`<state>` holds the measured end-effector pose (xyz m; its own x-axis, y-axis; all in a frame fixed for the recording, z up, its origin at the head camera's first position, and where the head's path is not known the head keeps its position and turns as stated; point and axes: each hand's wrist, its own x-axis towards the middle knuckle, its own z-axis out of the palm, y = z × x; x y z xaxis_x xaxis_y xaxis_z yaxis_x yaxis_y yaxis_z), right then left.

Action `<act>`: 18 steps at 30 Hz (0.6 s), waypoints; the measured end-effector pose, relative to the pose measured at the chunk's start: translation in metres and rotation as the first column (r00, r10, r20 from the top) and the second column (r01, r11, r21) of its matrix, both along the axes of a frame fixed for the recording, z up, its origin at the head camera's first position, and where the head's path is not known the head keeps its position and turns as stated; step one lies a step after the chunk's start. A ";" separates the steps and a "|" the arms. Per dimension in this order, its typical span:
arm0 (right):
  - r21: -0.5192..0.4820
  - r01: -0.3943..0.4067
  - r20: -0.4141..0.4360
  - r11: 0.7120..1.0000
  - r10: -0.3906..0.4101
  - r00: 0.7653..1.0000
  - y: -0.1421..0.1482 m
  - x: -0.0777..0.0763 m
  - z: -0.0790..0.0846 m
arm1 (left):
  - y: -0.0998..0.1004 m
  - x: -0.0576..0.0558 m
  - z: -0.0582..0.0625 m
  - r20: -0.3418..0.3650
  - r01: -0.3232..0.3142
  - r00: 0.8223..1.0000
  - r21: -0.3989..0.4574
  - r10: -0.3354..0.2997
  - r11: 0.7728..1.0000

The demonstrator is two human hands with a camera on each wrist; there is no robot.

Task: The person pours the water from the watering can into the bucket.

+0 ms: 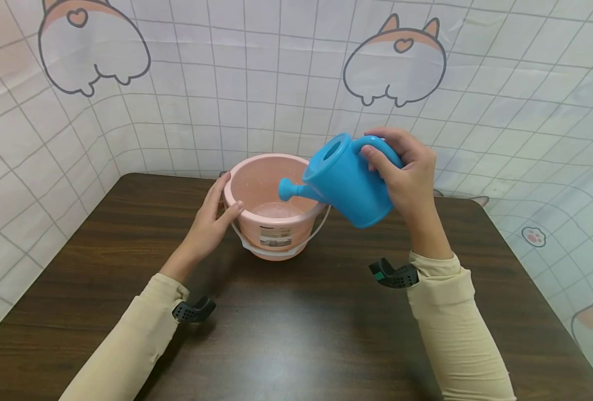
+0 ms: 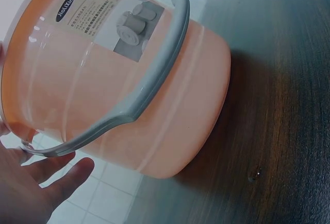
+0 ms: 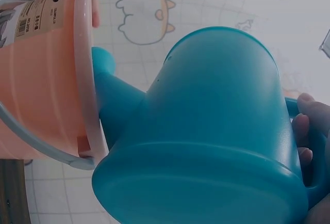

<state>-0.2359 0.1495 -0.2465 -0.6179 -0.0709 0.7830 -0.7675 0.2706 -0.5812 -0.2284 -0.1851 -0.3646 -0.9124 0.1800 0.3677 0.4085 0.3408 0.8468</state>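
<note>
A pink bucket [image 1: 276,234] stands on the table, its pale handle hanging down in front and a label on its side. My left hand [image 1: 208,220] holds its left rim, thumb over the near edge; in the left wrist view other fingers [image 2: 56,175] lie along the outside. With my right hand [image 1: 409,164] I grip the loop handle of a blue watering can [image 1: 356,184], raised above the table and tilted left. Its spout [image 1: 293,190] reaches over the bucket's right rim, rose above the inside. No stream shows from the rose. Some water appears in the bucket's bottom.
The dark wooden table [image 1: 276,323] extends toward me. Behind it and at both sides hangs a white grid-patterned cloth [image 1: 256,83] with cartoon animals, close to the bucket's back. Black bands [image 1: 394,274] sit on both wrists over the sleeves.
</note>
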 end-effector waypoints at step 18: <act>0.019 -0.014 -0.017 1.000 0.015 1.000 0.002 0.000 0.000 | 0.000 0.000 0.000 0.000 -0.008 1.000 -0.013 0.008 1.000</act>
